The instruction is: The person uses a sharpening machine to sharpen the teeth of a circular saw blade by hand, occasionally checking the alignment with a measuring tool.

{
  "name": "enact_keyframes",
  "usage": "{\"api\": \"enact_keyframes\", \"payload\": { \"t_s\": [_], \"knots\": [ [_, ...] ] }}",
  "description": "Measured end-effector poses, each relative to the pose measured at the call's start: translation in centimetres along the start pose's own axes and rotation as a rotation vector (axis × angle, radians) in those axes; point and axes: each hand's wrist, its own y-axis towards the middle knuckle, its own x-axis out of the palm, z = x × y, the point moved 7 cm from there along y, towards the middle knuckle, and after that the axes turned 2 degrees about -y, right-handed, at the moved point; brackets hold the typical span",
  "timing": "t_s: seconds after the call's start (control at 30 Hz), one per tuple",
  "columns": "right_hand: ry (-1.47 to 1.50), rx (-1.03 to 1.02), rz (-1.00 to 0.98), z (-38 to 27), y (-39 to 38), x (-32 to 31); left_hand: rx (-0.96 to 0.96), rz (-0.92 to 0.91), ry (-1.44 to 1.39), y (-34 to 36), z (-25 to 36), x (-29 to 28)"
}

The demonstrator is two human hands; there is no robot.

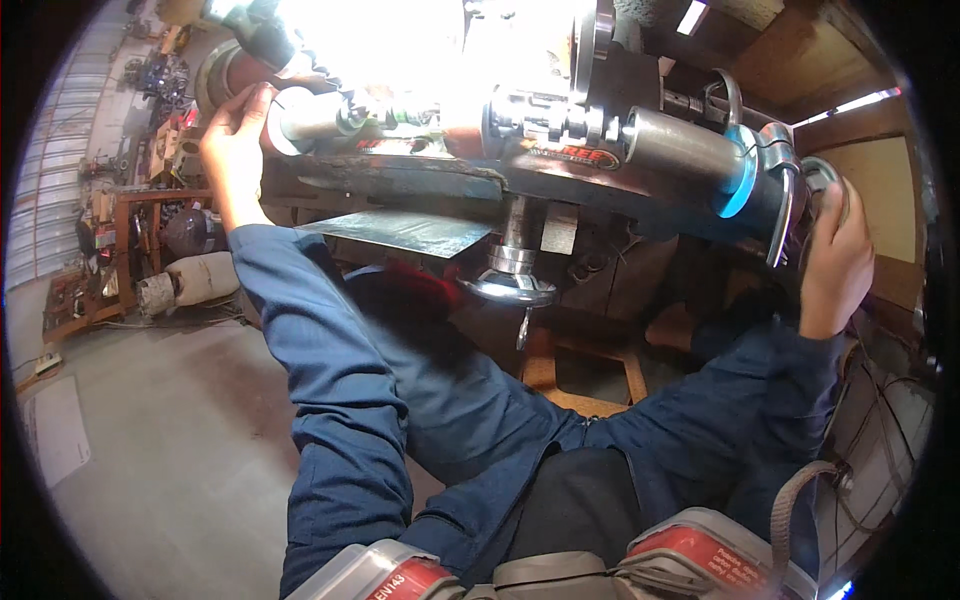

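A metal-turning machine like a lathe, with a dark bed point(640, 190), lies crosswise before me. At its left end, my left hand point(238, 145) has thumb and fingers closed on a round metal part beside a smooth grey cylinder point(308, 116). My right hand point(840, 250) is wrapped around the rim of a grey handwheel point(818, 178) at the right end. Between them runs a shiny shaft with collars point(545, 118), ending at a thick steel sleeve point(680, 148) with a blue ring point(742, 170). Glare washes out the machine's upper middle.
A chrome handwheel point(508, 286) with a crank handle juts toward me below the bed. Left of it a thin metal sheet point(405, 232) sticks out. A wooden frame point(590, 385) stands between my legs. Cables hang at right; a cluttered bench point(125, 240) is at far left.
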Motion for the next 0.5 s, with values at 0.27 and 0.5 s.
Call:
{"api": "enact_keyframes", "payload": {
  "t_s": [0.27, 0.5],
  "knots": [
    [0.392, 0.025, 0.264, 1.6, -5.1, 1.3, 0.008, -0.005, -0.092, -0.2, -0.2, -0.4],
    [0.632, -0.236, 0.152, 8.7, -7.0, 8.2, -0.017, -0.003, -0.111, 0.0, -0.8, -0.1]
  ]
}}
